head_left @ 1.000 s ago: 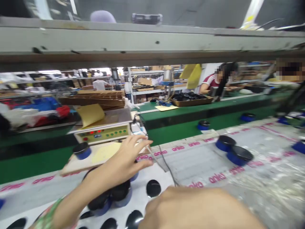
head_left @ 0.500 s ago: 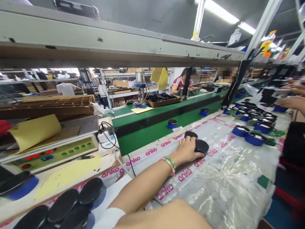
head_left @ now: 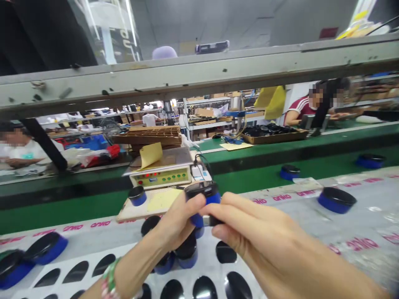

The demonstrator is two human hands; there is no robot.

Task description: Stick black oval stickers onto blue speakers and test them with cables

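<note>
Near the middle of the view, my left hand (head_left: 177, 220), with a green and pink bracelet on its wrist, holds a round blue container with a black top (head_left: 202, 193). My right hand (head_left: 249, 224) is pinched at the container's right side, over a small dark piece (head_left: 215, 221) whose shape is mostly hidden. Below the hands, more blue containers with black tops (head_left: 187, 249) stand on a white sheet with black round pieces (head_left: 235, 285). Another such container (head_left: 336, 200) sits to the right on the plastic-covered table.
A control box (head_left: 162, 176) with lit buttons stands behind my hands, a blue container (head_left: 137, 196) beside it. Blue containers (head_left: 289, 172) rest on the green conveyor (head_left: 249, 176). More (head_left: 46, 248) lie at the left. A shelf beam (head_left: 199, 72) crosses above; people sit beyond.
The view has swung left. My left hand has left the containers on the plastic and now holds one centrally, where my right hand has joined it.
</note>
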